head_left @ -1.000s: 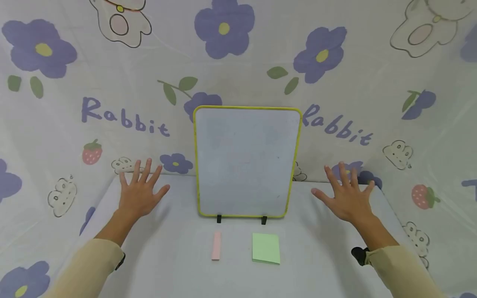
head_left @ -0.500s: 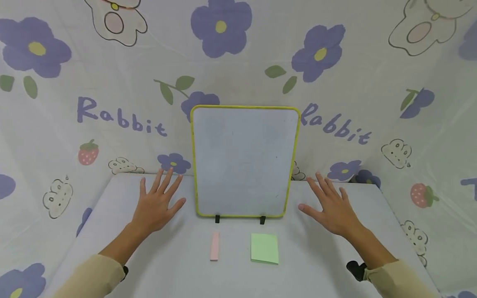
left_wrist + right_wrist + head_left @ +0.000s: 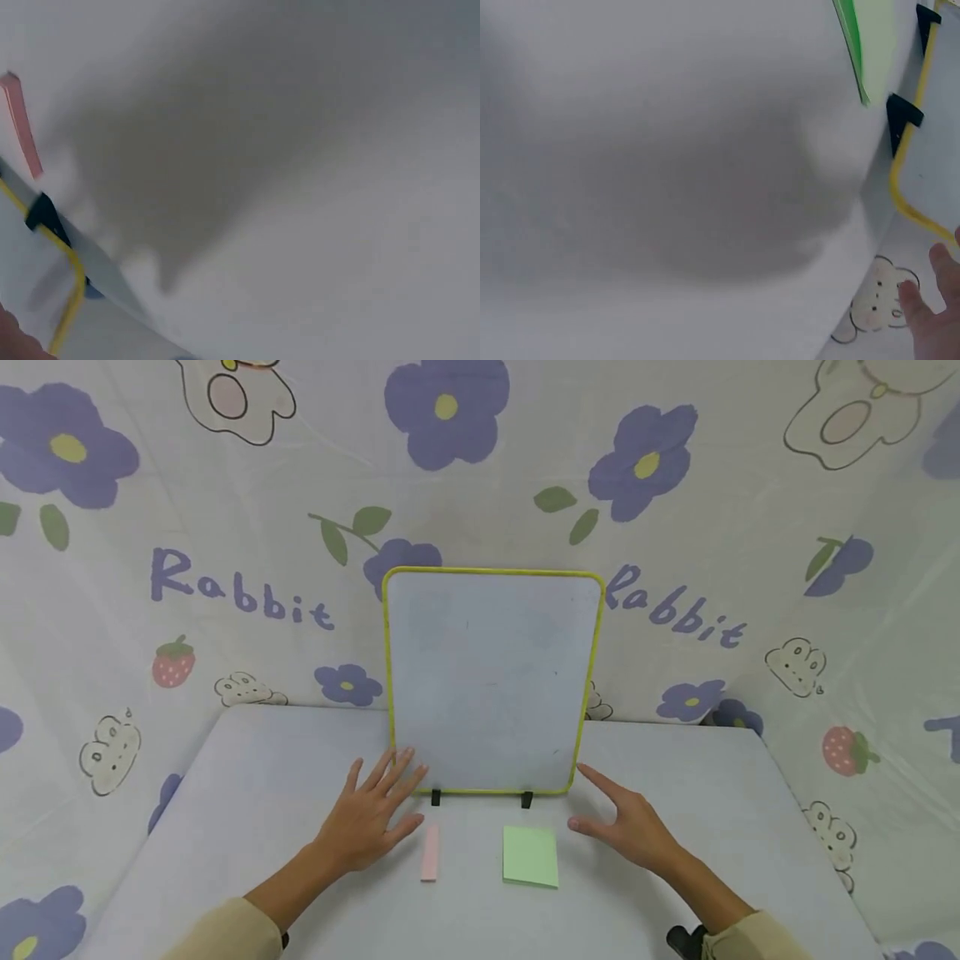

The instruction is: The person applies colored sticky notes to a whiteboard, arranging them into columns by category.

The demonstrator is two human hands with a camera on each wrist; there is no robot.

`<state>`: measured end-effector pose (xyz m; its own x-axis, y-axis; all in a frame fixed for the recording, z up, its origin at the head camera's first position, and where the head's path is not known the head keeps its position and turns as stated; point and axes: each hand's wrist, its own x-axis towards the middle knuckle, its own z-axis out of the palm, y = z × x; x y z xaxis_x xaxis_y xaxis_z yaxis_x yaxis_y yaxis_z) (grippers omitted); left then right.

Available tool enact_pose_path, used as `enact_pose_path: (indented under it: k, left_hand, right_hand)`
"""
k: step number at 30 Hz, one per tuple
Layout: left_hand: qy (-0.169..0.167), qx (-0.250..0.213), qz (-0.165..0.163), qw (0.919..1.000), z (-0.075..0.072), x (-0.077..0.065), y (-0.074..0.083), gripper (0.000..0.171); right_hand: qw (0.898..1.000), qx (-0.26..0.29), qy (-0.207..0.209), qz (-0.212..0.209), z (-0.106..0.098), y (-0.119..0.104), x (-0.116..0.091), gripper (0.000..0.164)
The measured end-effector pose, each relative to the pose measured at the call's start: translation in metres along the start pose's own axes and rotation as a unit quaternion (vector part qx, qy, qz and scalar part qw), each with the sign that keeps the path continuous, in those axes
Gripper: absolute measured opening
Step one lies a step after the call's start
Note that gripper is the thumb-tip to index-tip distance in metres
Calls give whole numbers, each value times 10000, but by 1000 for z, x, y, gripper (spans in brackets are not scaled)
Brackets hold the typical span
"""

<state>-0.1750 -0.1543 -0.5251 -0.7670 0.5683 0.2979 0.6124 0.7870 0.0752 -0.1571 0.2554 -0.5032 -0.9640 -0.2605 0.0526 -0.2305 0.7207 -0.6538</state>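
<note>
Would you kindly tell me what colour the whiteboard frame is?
The whiteboard frame is yellow; the head view shows it best.

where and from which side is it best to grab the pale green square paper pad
Probably by its left and right edges, from above and the right, with the right hand. The pale green square paper pad lies flat on the white table, covering its underside but leaving its thin sides exposed; the upright yellow-framed whiteboard stands behind its far edge.
</note>
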Motion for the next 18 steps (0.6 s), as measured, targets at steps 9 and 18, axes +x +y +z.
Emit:
enact_pose_path:
  k: [9, 18]
  left_hand:
    - [-798, -703, 649, 9922, 20, 16, 42, 61]
    - [-1508, -907, 925, 9800, 33, 21, 76, 62]
  right_hand:
    - [9952, 719, -361, -550, 32, 6, -6, 67]
    - [9952, 534, -455, -685, 49, 10, -13, 56]
